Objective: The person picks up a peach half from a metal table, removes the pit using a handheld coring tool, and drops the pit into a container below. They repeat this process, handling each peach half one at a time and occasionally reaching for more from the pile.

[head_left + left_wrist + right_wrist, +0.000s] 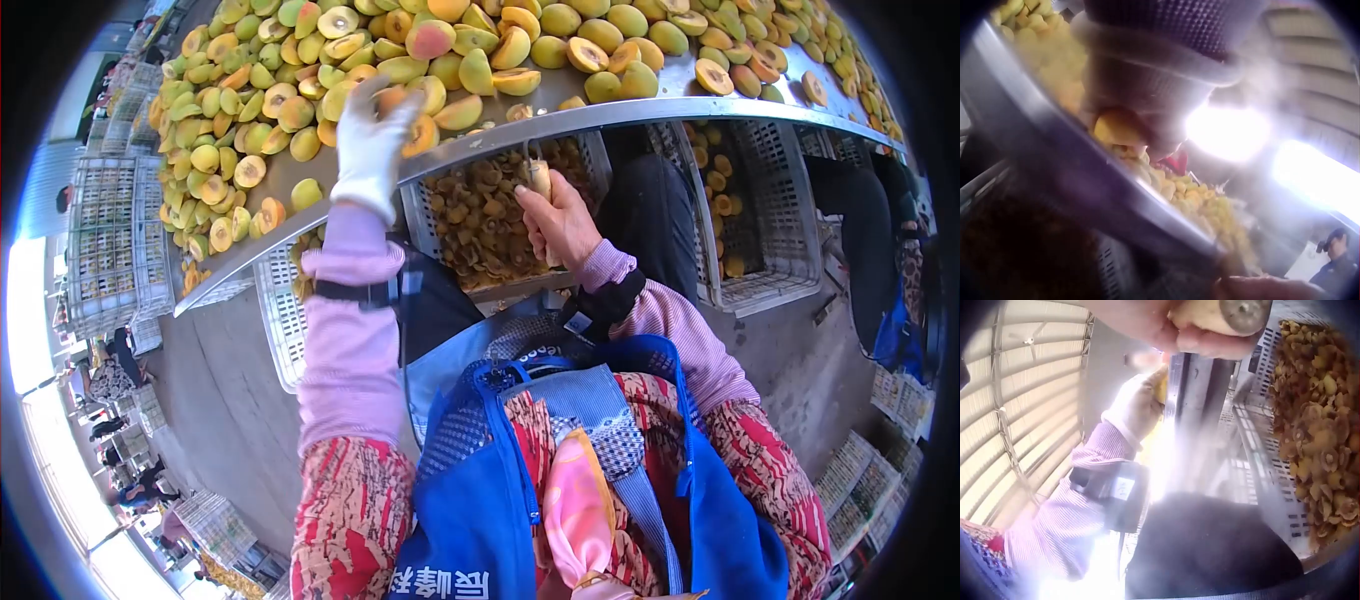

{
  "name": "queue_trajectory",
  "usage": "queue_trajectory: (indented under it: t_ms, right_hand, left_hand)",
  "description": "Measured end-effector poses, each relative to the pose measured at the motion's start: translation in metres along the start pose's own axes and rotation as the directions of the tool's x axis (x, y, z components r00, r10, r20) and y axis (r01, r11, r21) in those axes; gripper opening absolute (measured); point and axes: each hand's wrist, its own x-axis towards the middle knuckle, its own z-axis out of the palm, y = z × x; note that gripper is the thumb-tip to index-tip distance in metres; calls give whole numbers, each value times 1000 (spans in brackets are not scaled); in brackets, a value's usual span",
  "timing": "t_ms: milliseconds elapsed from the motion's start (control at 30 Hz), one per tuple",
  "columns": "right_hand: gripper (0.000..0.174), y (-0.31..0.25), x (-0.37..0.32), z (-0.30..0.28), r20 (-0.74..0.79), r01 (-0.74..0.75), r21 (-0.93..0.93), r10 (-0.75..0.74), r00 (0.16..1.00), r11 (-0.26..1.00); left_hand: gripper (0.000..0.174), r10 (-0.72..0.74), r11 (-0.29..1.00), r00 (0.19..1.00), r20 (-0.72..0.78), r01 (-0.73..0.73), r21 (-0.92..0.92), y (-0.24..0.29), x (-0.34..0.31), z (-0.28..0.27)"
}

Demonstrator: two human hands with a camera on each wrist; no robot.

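The left hand, in a white glove [372, 145], is over the tray's near edge, its fingertips blurred. In the left wrist view a yellow-orange fruit half [1117, 127] lies against its curled fingers [1159, 134]. The bare right hand [562, 220] grips a light wooden handle [540, 178] just below the metal rim [560, 122]; a thin metal piece rises from the handle's top. The right wrist view shows the handle's round end [1244, 314] sticking out of the right hand [1210, 337]. Green, yellow and orange fruits [430, 40], many halved, cover much of the tray.
Below the rim stands a crate of brown fruit pieces [490, 225]; a white crate [282, 320] is left of it, and another crate [765, 290] with fruit is on the right. The person's dark-clad knee [655, 215] is between crates. Stacked crates [105, 245] stand at far left.
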Motion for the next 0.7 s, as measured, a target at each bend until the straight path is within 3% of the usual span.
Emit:
queue_trajectory:
  t_ms: [33, 67, 167, 200, 233, 267, 333, 400, 467, 500, 533, 567, 600, 633, 700]
  right_hand:
    - [26, 0, -4, 3, 76, -49, 72, 44, 996, 996]
    - [25, -3, -7, 8, 156, -98, 138, 76, 985, 986]
    - [24, -8, -22, 23, 338, -103, 1, 96, 936, 995]
    - [25, -9, -26, 29, 389, -90, -69, 110, 915, 994]
    - [25, -13, -34, 37, 369, 55, -185, 18, 929, 981]
    - [25, -8, -35, 42, 372, 51, -187, 23, 928, 981]
    - [27, 3, -34, 48, 365, 186, -395, -33, 930, 900]
    - [28, 6, -35, 50, 344, 183, -422, -30, 938, 888]
    - [28, 5, -34, 51, 297, 72, -467, 80, 951, 881]
    - [28, 4, -33, 49, 292, 69, -468, 81, 953, 881]
    - [27, 2, -32, 46, 293, -30, -411, 163, 942, 911]
    - [27, 1, -30, 43, 300, -130, -351, 243, 922, 927]
    - [27, 2, -27, 40, 298, -132, -352, 244, 923, 927]
    - [25, 3, -24, 38, 352, -170, -279, 265, 897, 945]
    - [24, 3, -21, 37, 411, -211, -205, 280, 867, 956]
  left_hand:
    - [39, -117, 887, 992, 56, 130, -443, 0, -14, -10]
    - [37, -186, 576, 970, 159, 239, -782, -4, -27, -19]
    - [48, -233, 224, 917, 324, 375, -900, -16, -77, -24]
    - [50, -272, 227, 909, 317, 381, -896, -23, -91, -20]
    - [49, -379, 286, 893, 244, 364, -886, -29, -102, -11]
    - [49, -477, 343, 864, 165, 355, -869, -33, -112, -2]
    - [49, -487, 374, 858, 160, 371, -850, -37, -127, 7]
    - [41, -481, 333, 856, 187, 376, -865, -37, -134, 14]
    - [31, -273, 706, 962, -24, 183, -684, -37, -138, 21]
    - [27, -201, 762, 980, -17, 145, -631, -36, -138, 20]
    - [27, -201, 760, 980, -12, 148, -633, -37, -138, 21]
    - [28, -283, 604, 959, 15, 190, -774, -38, -137, 23]
    - [29, -358, 420, 932, 56, 215, -882, -39, -136, 24]
    - [29, -361, 421, 931, 56, 216, -881, -41, -135, 23]
    - [44, -477, 416, 867, 145, 368, -832, -50, -132, 21]
